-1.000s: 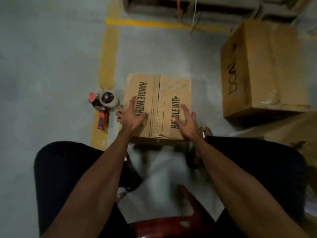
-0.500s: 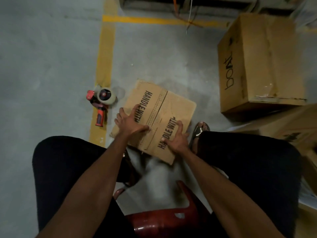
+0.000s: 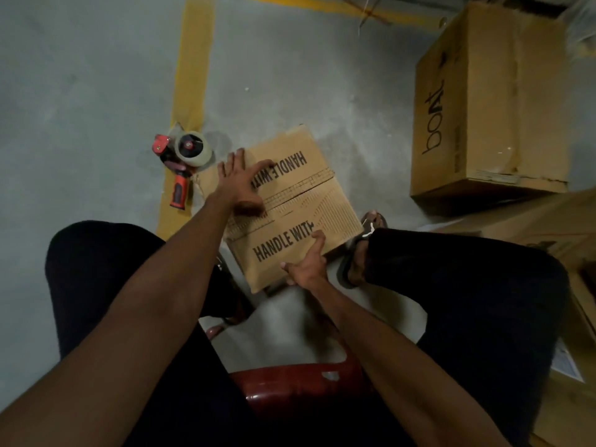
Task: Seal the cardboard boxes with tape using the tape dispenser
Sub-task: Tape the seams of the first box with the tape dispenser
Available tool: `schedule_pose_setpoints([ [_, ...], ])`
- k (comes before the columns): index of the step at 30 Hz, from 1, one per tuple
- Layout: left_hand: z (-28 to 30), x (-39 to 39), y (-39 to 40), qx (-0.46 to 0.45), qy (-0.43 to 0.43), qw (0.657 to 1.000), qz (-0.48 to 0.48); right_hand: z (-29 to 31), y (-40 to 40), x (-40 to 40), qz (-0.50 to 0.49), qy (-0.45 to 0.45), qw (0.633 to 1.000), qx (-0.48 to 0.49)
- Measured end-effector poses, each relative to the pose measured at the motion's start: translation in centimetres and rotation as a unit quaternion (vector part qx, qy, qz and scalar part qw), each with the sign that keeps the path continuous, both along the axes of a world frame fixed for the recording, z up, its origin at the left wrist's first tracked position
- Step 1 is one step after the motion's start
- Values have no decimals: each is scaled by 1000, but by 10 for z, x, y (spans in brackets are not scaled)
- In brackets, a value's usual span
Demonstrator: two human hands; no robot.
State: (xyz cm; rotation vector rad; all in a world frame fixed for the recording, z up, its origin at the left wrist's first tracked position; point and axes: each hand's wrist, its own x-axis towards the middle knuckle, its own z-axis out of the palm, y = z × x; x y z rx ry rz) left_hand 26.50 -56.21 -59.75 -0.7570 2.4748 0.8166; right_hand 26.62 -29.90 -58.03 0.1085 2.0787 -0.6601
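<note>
Tape dispenser idle on floor, just left of small box. Left hand spread flat on flaps; right hand gripping near edge. Centre seam untaped. Large box apart, far right; taping apparently not begun.

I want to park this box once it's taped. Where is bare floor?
Bare floor lies between the small box and the big box, and left of the yellow line. It is crowded by the dispenser at the left hand, and on the right, where more cardboard lies.
</note>
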Motion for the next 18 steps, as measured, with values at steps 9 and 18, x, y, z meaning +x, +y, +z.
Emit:
schedule_pose_setpoints([
  [9, 6, 37, 28, -63, 56, 995, 52, 32, -26, -10, 302, 179, 927, 131],
  [18, -13, 51, 11, 24, 261, 911, 318, 26, -129, -17, 532, 225, 816, 8],
])
